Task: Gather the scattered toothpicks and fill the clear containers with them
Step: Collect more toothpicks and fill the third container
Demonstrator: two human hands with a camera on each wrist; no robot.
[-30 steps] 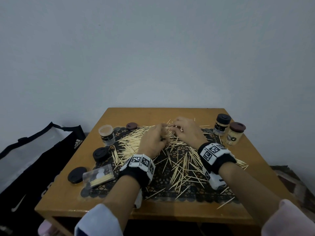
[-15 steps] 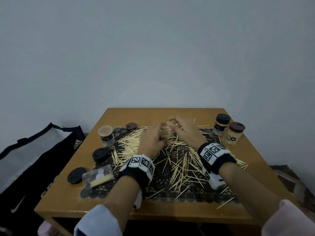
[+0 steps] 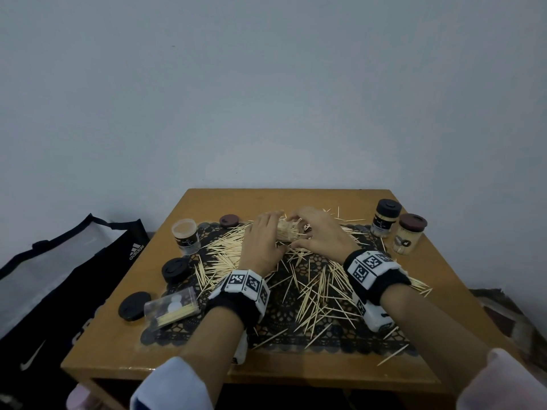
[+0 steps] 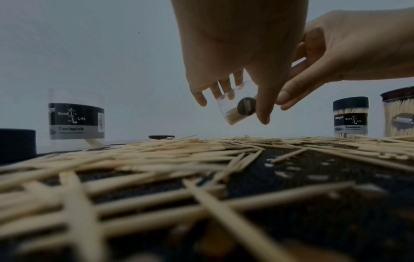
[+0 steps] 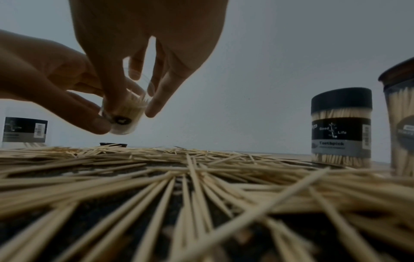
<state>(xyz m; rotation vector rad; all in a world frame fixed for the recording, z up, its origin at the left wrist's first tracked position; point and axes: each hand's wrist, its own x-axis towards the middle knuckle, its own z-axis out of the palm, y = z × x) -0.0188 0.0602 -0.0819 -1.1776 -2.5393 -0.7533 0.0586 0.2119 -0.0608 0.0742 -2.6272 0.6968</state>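
A small clear container (image 3: 288, 232) partly filled with toothpicks is held tilted just above the far middle of the dark lace mat (image 3: 340, 341). My left hand (image 3: 265, 236) grips its closed bottom end, thumb and fingers curled round it (image 4: 235, 113). My right hand (image 3: 315, 229) holds the mouth end, where toothpick tips stick out (image 5: 134, 104). Scattered toothpicks (image 3: 313, 291) cover the mat under and in front of both hands.
An open labelled jar (image 3: 186, 236) stands at the left, and a clear container (image 3: 171, 307) lies on its side nearer me. Two black lids (image 3: 175, 270) and a brown lid (image 3: 228, 221) lie around. Two capped, filled jars (image 3: 384, 217) stand at the right. A bag (image 3: 74, 276) lies beside the table.
Both hands stay at the far middle of the mat. They have parted slightly, and the toothpick-filled container now shows between them.
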